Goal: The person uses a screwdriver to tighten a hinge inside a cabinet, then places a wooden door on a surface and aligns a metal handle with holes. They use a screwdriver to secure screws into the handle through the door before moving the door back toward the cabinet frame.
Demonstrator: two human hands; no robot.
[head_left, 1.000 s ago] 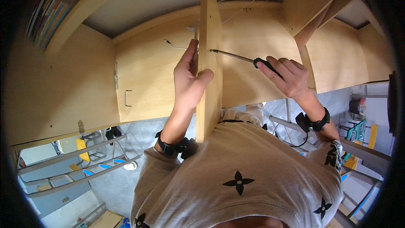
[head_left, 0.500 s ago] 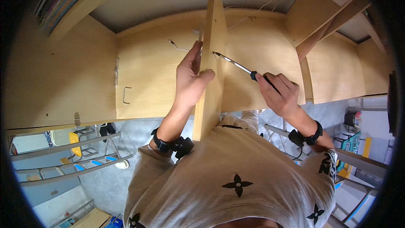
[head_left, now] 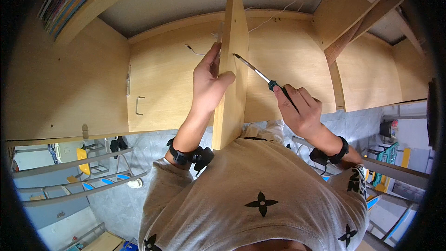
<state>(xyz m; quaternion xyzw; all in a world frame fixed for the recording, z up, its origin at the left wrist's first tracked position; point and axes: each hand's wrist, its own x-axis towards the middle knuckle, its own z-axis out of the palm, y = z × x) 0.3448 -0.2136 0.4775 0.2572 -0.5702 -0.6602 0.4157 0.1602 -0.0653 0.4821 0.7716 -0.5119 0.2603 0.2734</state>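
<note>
A light wooden panel (head_left: 237, 60) stands on edge in front of my chest, running away from me. My left hand (head_left: 209, 81) grips it, the thumb over its near edge and the fingers along its left face, where their tips are partly hidden. In my right hand (head_left: 299, 109) is a screwdriver (head_left: 253, 69) with a dark handle and a metal shaft, slanting up to the left. Its tip meets a small dark screw or hole (head_left: 233, 54) on the panel's right side; which of these it is I cannot tell.
Wooden desk surfaces (head_left: 292, 65) lie on both sides of the panel. A white cable (head_left: 193, 50) with a metal plug rests left of it, and a metal handle (head_left: 140, 105) sits farther left. Books (head_left: 67, 2) fill the upper left. Bed-like metal rails (head_left: 79, 160) stand behind on the left.
My right hand and the screwdriver handle have shifted slightly left, the tip staying at the same spot on the panel. My left hand keeps its grip.
</note>
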